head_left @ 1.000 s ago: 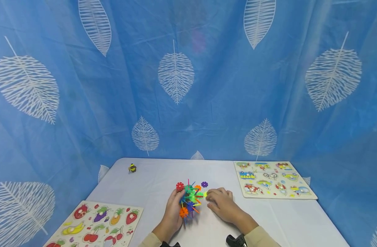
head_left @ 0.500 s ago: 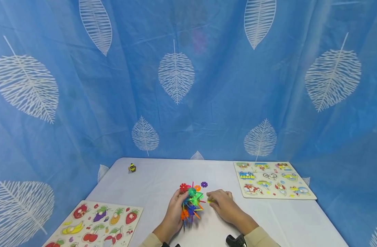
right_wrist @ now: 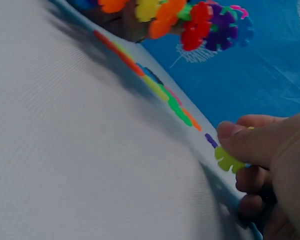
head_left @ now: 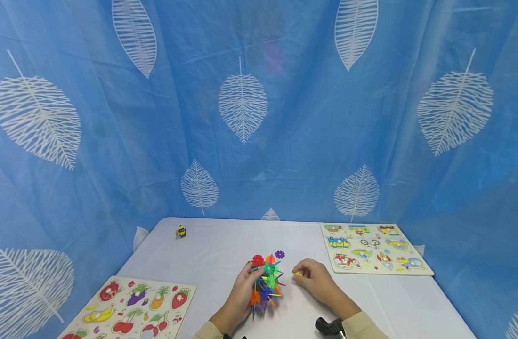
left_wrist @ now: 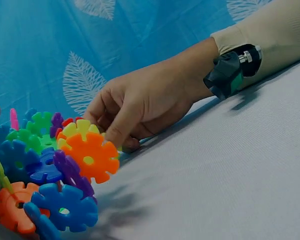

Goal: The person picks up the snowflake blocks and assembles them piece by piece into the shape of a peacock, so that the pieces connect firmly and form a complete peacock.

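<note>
My left hand [head_left: 240, 294] grips a ball-like cluster of colourful interlocking flower discs [head_left: 267, 286] over the table, fingers around its left side. Up close in the left wrist view, its orange, blue, purple and green notched discs [left_wrist: 90, 157] stick out at all angles. To the right of the cluster, my right hand [head_left: 320, 282] pinches one yellow flower disc [right_wrist: 229, 159] between thumb and fingers, apart from the cluster. Most of that disc is covered by the fingers in the head view. Most of my left hand lies outside the left wrist view.
A purple disc [head_left: 280, 254] lies behind the cluster, and several flat discs [right_wrist: 177, 109] rest on the table. A fruit puzzle board [head_left: 191, 287] is at front left, a vehicle puzzle board [head_left: 373, 268] at back right. A small yellow-black figure [head_left: 181, 231] stands back left.
My right hand has taken the yellow disc from beside the cluster and drawn it a little to the right. The cluster in my left hand has turned and shifted slightly right.
</note>
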`<control>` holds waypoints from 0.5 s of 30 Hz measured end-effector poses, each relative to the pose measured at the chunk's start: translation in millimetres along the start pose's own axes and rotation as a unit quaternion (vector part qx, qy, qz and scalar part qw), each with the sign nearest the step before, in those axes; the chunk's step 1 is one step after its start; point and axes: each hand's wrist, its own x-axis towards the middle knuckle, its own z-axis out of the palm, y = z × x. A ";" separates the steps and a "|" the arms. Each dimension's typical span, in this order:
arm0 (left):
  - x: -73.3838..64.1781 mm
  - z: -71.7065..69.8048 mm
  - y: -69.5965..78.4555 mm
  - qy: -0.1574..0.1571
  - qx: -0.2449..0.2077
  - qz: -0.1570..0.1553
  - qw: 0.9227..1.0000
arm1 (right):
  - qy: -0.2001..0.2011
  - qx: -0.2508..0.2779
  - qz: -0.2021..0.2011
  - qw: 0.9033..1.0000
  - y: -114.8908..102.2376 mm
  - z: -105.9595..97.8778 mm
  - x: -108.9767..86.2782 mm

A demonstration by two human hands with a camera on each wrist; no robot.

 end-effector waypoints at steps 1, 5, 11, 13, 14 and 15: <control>-0.2 0.3 0.1 -0.002 0.007 -0.005 1.000 | 0.010 0.019 0.018 1.000 -0.9 -0.9 0.1; -0.7 1.1 1.1 -0.022 0.019 -0.026 0.999 | 0.051 0.112 0.073 0.990 -5.1 -4.8 1.0; -2.4 1.2 1.5 -0.054 0.061 -0.046 0.996 | 0.066 0.193 0.082 0.976 -14.0 -9.7 2.6; -2.6 1.4 1.3 -0.056 0.078 -0.051 0.994 | 0.060 0.192 0.070 0.977 -16.9 -10.3 3.0; -2.7 1.6 1.2 -0.055 0.088 -0.052 0.993 | 0.057 0.191 0.059 0.978 -17.9 -10.3 3.3; -2.7 1.8 0.9 -0.054 0.098 -0.053 0.992 | 0.053 0.191 0.051 0.979 -18.8 -10.2 3.6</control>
